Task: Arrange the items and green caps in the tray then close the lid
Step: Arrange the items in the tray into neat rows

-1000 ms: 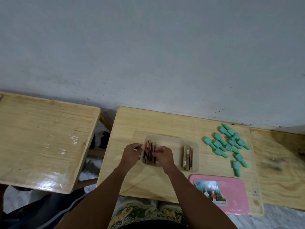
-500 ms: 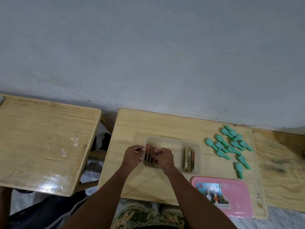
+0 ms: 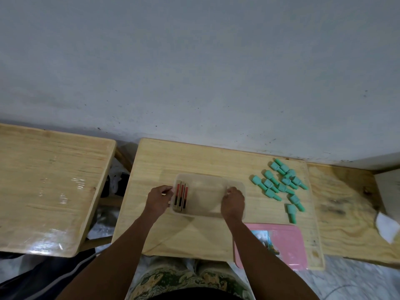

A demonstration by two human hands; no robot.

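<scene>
A translucent tray [image 3: 205,176] lies on the middle wooden table [image 3: 194,156]. Three slim red-and-dark items [image 3: 181,197] lie side by side at its left end. My left hand [image 3: 158,199] grips the tray's left rim with curled fingers. At the tray's right end my right hand [image 3: 233,202] curls over the spot where the other items lay, and it hides them. Several green caps [image 3: 281,187] are scattered on the table right of the tray. The pink lid [image 3: 290,245] lies flat at the front right, partly under my right forearm.
A second wooden table [image 3: 54,180] stands to the left across a gap. A rougher wooden board [image 3: 346,202] adjoins on the right, with a white object [image 3: 387,226] at its far edge. A grey wall rises behind the tables.
My right hand left the left group of items and moved to the tray's right end, now covering the right group. The left hand stays at the left rim. The camera shifted slightly.
</scene>
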